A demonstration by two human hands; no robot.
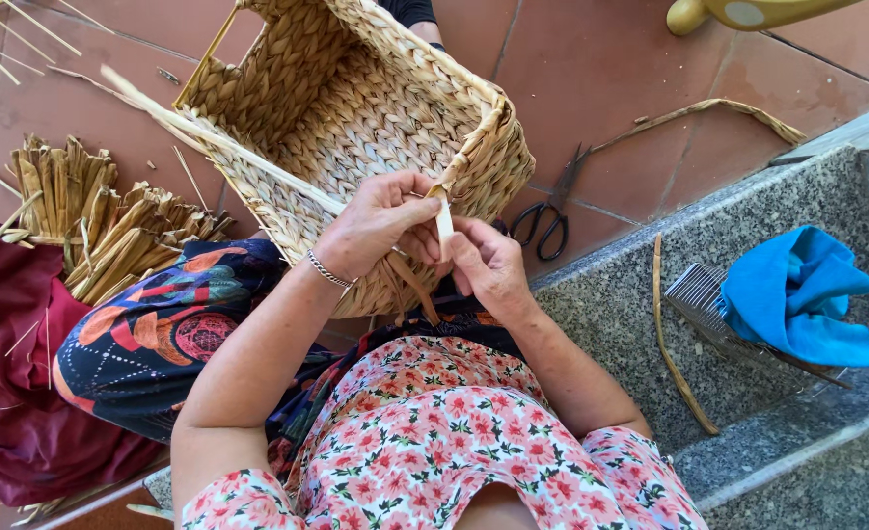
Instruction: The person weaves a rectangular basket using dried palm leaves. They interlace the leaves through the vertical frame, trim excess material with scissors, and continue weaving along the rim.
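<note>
Floral-printed cloth (434, 442) on the person's chest fills the near foreground, and just beyond it both hands are met at the rim of a woven straw basket (356, 118). A pale strip of straw (443, 218) is pinched between the fingers of the left hand (380, 224), which bears a silver bracelet (328, 270), and those of the right hand (488, 263); both are closed on the strip. The basket is tipped on its side against the lap, over a terracotta tile floor (601, 59). Black scissors (550, 211) are laid on the tiles near the basket. A bundle of cut straw (101, 221) is piled at the left. A speckled stone ledge (611, 304) carries a blue cloth (798, 294) draped over a wire rack (700, 299)
</note>
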